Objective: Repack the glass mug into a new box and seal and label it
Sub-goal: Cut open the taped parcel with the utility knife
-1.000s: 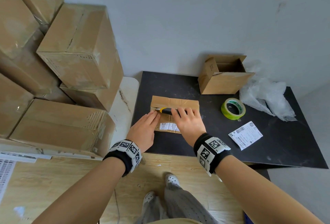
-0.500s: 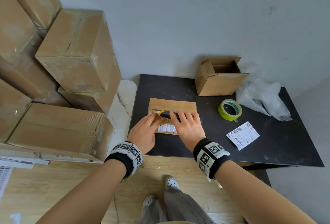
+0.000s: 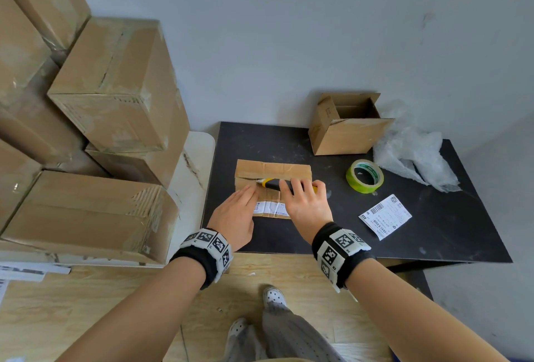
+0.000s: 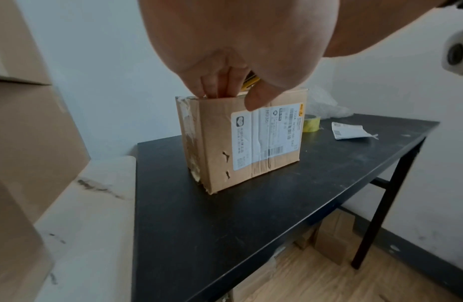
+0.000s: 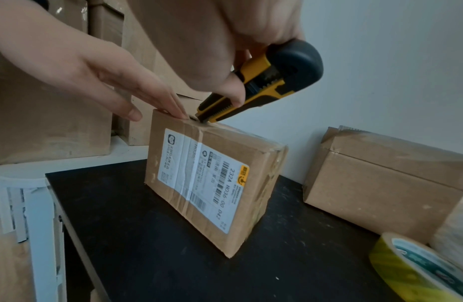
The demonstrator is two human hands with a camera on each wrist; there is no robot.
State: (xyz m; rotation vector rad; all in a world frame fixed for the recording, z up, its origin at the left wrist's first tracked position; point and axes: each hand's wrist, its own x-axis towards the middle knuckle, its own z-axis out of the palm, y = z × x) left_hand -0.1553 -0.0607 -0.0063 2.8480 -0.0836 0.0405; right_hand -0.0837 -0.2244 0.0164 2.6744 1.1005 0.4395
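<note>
A sealed cardboard box (image 3: 273, 169) with a white shipping label stands on edge on the black table (image 3: 318, 234). My left hand (image 3: 245, 194) presses its straight fingers on the left end of the box top (image 4: 241, 139). My right hand (image 3: 303, 191) grips a yellow and black utility knife (image 5: 264, 81). The knife's tip sits in the taped seam on the box (image 5: 212, 179), right beside the left hand's fingertips (image 5: 178, 114). The glass mug is not in view. An open, new cardboard box (image 3: 346, 130) stands at the back of the table.
A roll of green tape (image 3: 364, 176), a loose printed label (image 3: 385, 216) and crumpled bubble wrap (image 3: 413, 156) lie to the right of the sealed box. Large cardboard boxes (image 3: 115, 87) are stacked on the left, beside the table.
My right hand has drawn the knife a little to the right along the top seam. The left hand stays pressed on the box's left end.
</note>
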